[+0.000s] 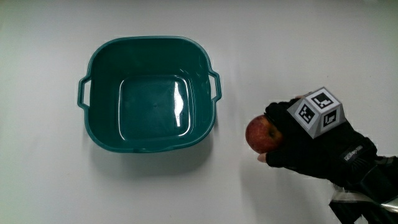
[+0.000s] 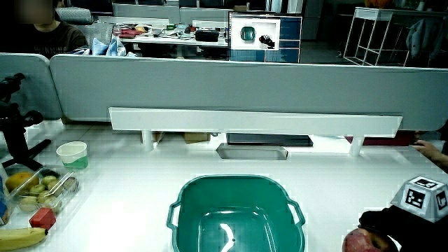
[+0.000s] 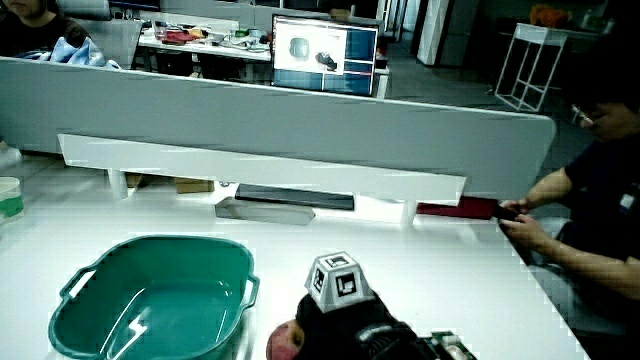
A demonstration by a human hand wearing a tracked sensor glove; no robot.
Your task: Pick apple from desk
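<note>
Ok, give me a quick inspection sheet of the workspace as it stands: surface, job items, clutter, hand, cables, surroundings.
Surface: white table, bare around the work area.
Job's things: round red apple on the table beside the basin, fingers around it.
Clutter: teal plastic basin with two handles, nothing inside; a side view shows a pale paper cup, clear box of fruit and yellow banana at the table's edge.
Gripper: black-gloved hand closed on the apple; patterned cube on its back.
Cables: nothing seen.
Surroundings: grey low partition with a white shelf; a monitor past it.
</note>
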